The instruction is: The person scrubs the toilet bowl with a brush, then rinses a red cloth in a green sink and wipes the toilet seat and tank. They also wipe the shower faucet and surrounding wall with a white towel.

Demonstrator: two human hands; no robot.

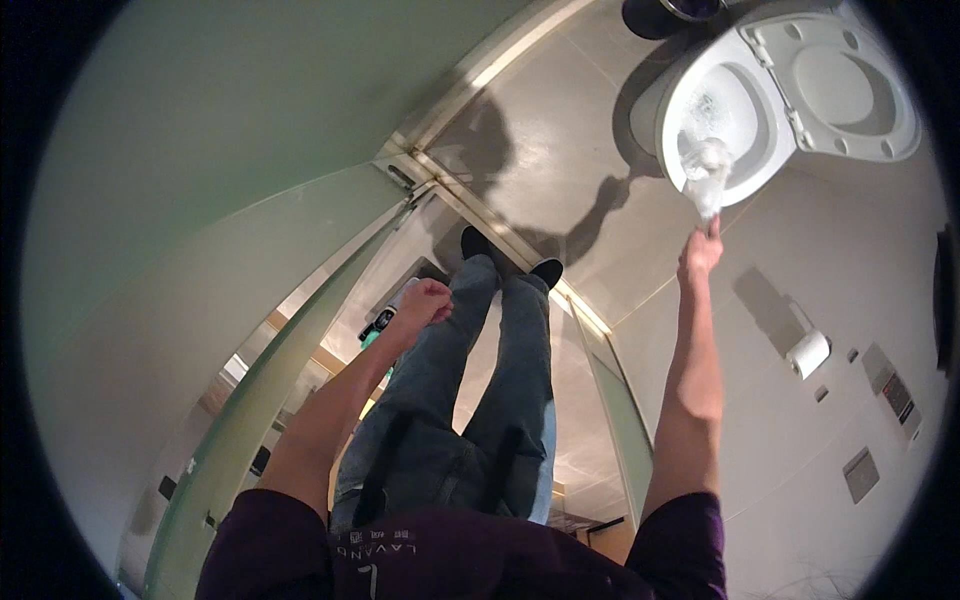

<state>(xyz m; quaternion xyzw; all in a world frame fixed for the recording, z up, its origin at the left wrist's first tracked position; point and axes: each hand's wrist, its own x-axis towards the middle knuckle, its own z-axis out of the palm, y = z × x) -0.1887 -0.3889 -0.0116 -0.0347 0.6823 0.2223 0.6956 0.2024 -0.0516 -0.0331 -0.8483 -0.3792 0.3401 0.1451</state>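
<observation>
My right hand [701, 255] grips the narrow end of a limp white cloth-like thing [706, 169], which is crumpled and slightly blurred. It hangs over the near rim of a white toilet bowl [667, 124], and its far end is inside the bowl. Water in the bowl looks stirred up. Behind the bowl, the toilet seat and lid [832, 82] are raised. My left hand [425, 304] is held in front of my left thigh with its fingers curled in, and I see nothing in it.
A dark bin [652, 19] stands beyond the toilet. On the right wall hang a toilet paper roll [810, 354] and a control panel [898, 397]. Frosted glass panels [300, 217] rise at left. My shoes [547, 273] are at a raised door sill [495, 221].
</observation>
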